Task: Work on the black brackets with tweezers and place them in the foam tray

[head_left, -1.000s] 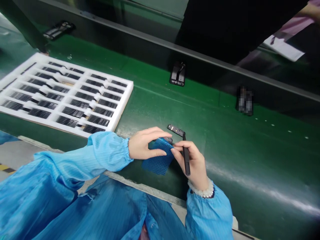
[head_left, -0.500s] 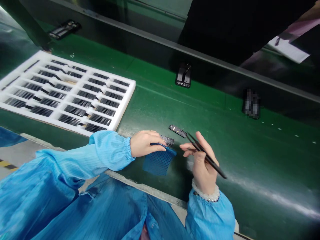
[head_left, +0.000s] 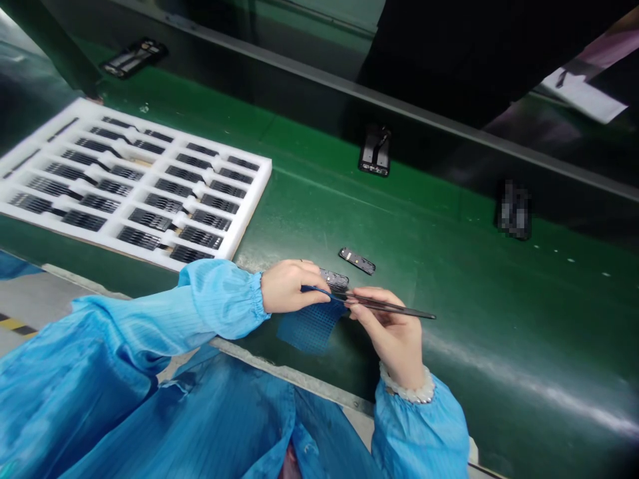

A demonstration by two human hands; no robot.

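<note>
My left hand [head_left: 292, 286] is closed on the top edge of a blue sheet [head_left: 309, 327] marked with a grid of small pieces, which hangs bent down toward the bench edge. In my right hand [head_left: 392, 329] is a pair of dark tweezers [head_left: 399, 307], held in a pinch, with their tips at the sheet's upper right corner. Whether the tips grip a piece cannot be made out. Just behind the sheet lies a small dark part [head_left: 334, 279], partly covered by my left hand. A similar narrow black part [head_left: 357, 260] rests slightly farther back on the bench.
A white foam tray [head_left: 172, 150] with rows of black strip-like parts stands at the left on the green bench [head_left: 299, 213]. Along the back are black phone-like housings, one in the middle [head_left: 375, 152], one far left [head_left: 134, 58] and a blurred one right [head_left: 514, 209].
My right hand has moved left and down, bringing the tweezers from above the narrow black part to the corner of the blue sheet. My left hand stays in place.
</note>
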